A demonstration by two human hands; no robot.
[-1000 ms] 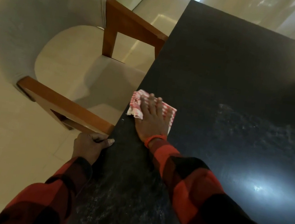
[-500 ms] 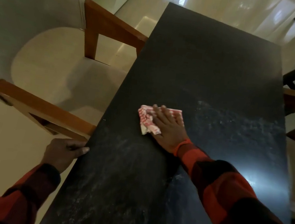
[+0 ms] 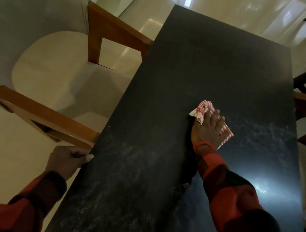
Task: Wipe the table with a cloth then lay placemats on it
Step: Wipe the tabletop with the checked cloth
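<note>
- Right hand (image 3: 208,130) lies flat, fingers spread, palm pressing a crumpled red-and-white striped cloth (image 3: 204,109) onto the dark, rectangular, glossy stone-look surface (image 3: 204,64).
- Cloth sits about mid-length of the surface, nearer its right edge than its left; part of it bunches out past the fingertips, the rest is pinned under the palm and shows at the right of the hand.
- Left hand (image 3: 67,160) curls over the left edge of the surface near the near end, thumb on top and fingers wrapped under; it holds only the edge, apparently to brace.
- Pale streaky smears show on the near-left part of the surface and to the right of the cloth; can't tell whether that's wet wipe trails or dust.
- Far half of the surface looks matte and unmarked; whether it has been wiped can't be judged.
- Stage: wiping step, looks mid-way at best. The strip along the right edge and the far end likely remain.
- No placemats on the surface and none identifiable in view; a dark flat item at the far right on another stand is too blurred to name. Laying step not yet begun.
- Grey upholstered wooden armchair (image 3: 39,50) stands tucked against the left edge.
</note>
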